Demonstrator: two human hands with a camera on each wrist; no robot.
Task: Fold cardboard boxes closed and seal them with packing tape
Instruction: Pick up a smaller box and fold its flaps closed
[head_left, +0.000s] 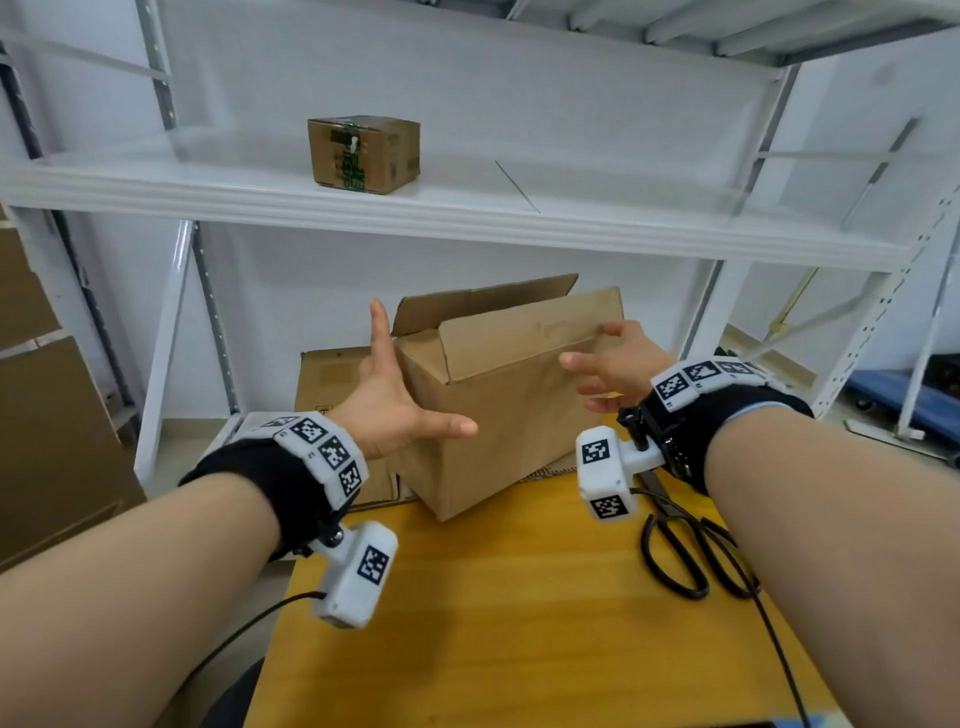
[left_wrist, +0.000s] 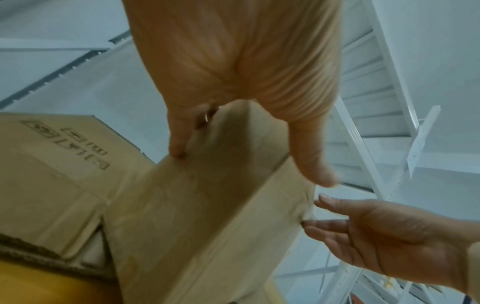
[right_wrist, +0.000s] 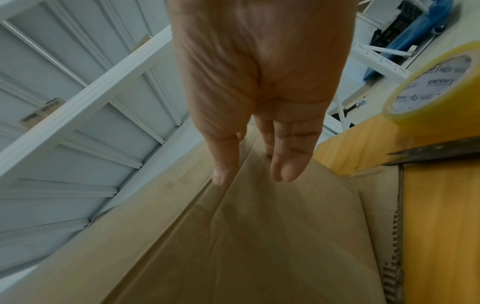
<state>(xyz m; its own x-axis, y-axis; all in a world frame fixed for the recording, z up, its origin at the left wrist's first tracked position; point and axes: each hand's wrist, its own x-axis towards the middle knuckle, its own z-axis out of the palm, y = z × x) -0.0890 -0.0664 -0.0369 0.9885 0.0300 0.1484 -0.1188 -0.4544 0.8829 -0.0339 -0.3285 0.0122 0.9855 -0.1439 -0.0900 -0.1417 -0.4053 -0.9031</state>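
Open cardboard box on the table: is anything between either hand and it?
Nothing visible. The left hand is at the open cardboard box at its left end, and the right hand at its right end. The scissors lie nearer, aside.

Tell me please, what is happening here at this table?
A person is handling an open cardboard box that stands on a yellow table. The left hand is spread against the box's left end, and the right hand reaches to its right end, fingers touching the cardboard. The flaps are not yet folded shut. Scissors and a roll of packing tape lie untouched on the table.
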